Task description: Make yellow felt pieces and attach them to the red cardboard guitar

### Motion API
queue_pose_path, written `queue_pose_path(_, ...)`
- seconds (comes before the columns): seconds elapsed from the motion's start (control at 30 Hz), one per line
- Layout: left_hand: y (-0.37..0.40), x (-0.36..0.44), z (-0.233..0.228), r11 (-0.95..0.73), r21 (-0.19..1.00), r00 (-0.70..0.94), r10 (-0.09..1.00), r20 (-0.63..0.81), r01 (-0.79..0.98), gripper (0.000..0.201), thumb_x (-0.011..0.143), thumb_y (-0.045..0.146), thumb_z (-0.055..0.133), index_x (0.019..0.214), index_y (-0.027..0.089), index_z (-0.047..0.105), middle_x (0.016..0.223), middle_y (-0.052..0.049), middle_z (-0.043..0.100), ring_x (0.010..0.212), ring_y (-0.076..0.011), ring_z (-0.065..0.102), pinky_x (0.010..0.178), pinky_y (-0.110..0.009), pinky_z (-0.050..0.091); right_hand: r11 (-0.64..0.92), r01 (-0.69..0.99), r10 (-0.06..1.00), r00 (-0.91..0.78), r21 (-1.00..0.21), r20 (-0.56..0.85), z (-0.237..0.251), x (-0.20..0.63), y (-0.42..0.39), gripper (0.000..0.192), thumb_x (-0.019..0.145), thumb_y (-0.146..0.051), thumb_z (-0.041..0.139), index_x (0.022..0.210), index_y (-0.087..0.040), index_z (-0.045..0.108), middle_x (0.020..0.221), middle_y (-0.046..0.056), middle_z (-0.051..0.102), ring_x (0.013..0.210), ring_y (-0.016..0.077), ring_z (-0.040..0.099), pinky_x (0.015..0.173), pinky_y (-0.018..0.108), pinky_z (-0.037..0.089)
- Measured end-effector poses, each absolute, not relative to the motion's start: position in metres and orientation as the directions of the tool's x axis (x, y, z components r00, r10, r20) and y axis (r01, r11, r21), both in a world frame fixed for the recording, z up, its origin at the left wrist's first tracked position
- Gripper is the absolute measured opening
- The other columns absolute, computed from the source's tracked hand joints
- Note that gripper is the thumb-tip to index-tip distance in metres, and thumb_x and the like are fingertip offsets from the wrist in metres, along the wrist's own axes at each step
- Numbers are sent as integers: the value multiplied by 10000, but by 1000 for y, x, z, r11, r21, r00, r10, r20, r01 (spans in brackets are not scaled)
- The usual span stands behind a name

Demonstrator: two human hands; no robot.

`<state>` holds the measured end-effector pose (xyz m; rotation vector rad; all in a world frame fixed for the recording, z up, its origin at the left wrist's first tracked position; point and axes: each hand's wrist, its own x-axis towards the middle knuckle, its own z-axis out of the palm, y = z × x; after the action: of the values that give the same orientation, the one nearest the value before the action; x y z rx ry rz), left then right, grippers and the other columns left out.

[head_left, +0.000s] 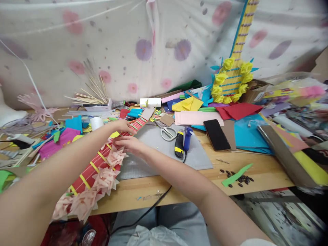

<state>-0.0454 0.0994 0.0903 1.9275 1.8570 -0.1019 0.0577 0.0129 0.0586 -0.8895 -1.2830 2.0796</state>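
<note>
A red paper guitar (96,167) lies slanted across the table's front edge, with yellow strips across its body and pale pink paper flowers (105,180) along its side. Its narrow neck (137,124) points to the back right and bears green strips. My left hand (125,126) reaches over the neck with its fingers curled on it. Just below, my right hand (130,143) grips the guitar where neck and body meet, beside the topmost flower. A bit of yellow paper (114,135) shows between the hands. Some fingertips are hidden.
A grey cutting mat (153,160) carries scissors (167,132) and a blue glue gun (188,138) with a trailing cord. A phone (216,134), dark beads (241,179) and coloured paper lie rightward. A yellow paper guitar (232,80) stands behind. Skewers (96,94) and scraps fill the left.
</note>
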Motion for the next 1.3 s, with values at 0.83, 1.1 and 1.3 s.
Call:
queue_pose_path(0.83,47,-16,53,-88,142,40,950,309,986,494,678,474,590,1060,169,523,1074,-97,589,1018,-225,523,829,-312,391,100,916,974,-170,-388,-150,15,197,47,238,726,-393,561,801,-198,674,832,44,677,796,171,595,649,235,391)
queue_pose_path(1.1,28,44,-7,128,374,-187,974,128,919,379,791,526,418,927,235,619,896,-36,671,834,-196,608,664,-283,393,139,930,988,-154,-341,-18,7,176,33,339,863,-356,372,1071,-270,626,996,41,669,924,178,604,766,267,420)
queue_pose_path(1.3,43,46,-4,182,377,-225,971,75,908,383,784,511,435,1001,257,622,998,-61,665,906,-225,606,696,-305,408,179,967,983,-184,-180,-9,5,160,40,380,892,-373,320,1135,-219,569,955,100,665,896,217,614,749,318,434)
